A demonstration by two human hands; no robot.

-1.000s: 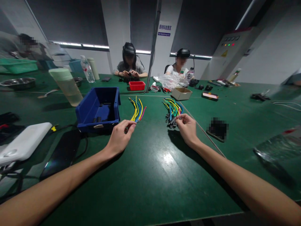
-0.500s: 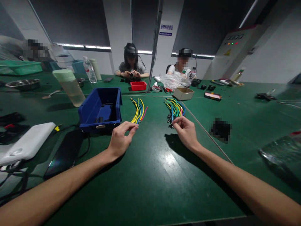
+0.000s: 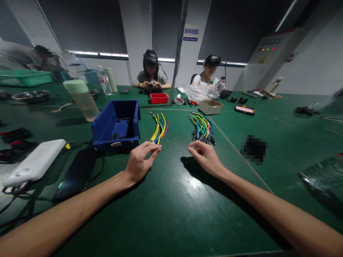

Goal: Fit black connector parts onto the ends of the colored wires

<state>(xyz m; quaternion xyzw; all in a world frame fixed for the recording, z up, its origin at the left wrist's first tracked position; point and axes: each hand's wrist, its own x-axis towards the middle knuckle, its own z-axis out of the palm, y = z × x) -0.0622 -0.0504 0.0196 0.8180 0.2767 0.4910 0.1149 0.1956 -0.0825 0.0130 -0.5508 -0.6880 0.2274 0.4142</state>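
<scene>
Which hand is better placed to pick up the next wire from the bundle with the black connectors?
The right hand, probably. Its fingertips sit just short of the connector bundle and look empty, while the left hand is over by the plain wire bundle, fingers at its near ends.
</scene>
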